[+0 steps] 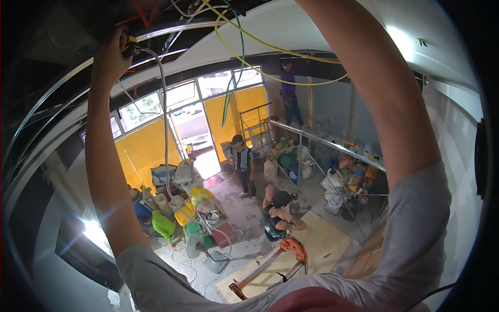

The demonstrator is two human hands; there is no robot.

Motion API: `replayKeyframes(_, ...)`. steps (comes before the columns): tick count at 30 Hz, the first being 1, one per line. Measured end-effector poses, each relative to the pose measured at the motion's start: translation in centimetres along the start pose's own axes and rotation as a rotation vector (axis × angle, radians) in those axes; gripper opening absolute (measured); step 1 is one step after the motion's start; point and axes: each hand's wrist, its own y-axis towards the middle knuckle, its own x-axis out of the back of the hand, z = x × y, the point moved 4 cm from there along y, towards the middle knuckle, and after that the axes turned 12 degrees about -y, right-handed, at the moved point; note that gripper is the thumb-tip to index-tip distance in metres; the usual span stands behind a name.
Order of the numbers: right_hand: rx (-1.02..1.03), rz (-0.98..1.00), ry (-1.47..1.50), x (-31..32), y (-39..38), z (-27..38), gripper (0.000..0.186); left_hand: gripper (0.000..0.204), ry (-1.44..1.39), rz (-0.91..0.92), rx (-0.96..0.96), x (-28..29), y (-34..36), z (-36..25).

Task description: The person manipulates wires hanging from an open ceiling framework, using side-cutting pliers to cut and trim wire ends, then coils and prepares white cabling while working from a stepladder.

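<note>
Left hand (115, 55) curls around yellow-black tool (129, 46); right hand unseen, cannot tell. Sacks (185, 174) bulge, contents hidden.

Tool (129, 48) in the left hand (112, 57): yellow and black. Overhead, yellow cable (283, 50) and green cable (243, 41). Hanging hose (163, 99): grey. Wearer's sleeve (418, 208): plain grey. Wall panels (141, 156) beneath the windows: uniform orange-yellow. Standing person's top (241, 158): dark with light-blue areas. Another person's top (287, 78): purple; trousers (292, 108): blue. Board (328, 234): pale tan. Ladder (294, 246) toward the board's near edge: orange end part. In the floor pile, bag (201, 196): yellow; box (224, 235): red; low item (163, 224) at the pile's left edge: bright green.
</note>
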Motion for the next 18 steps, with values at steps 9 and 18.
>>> replayKeyframes(9,-0.002,-0.01,0.019,0.0,-0.1,0.0,0.039,0.064,0.004,0.009,0.051,-0.1,-0.4,0.1)
replayKeyframes(18,-0.002,-0.035,0.004,0.0,-1.0,-0.4,0.039,0.065,0.01,0.047,0.117,-1.6,-0.1,1.8)
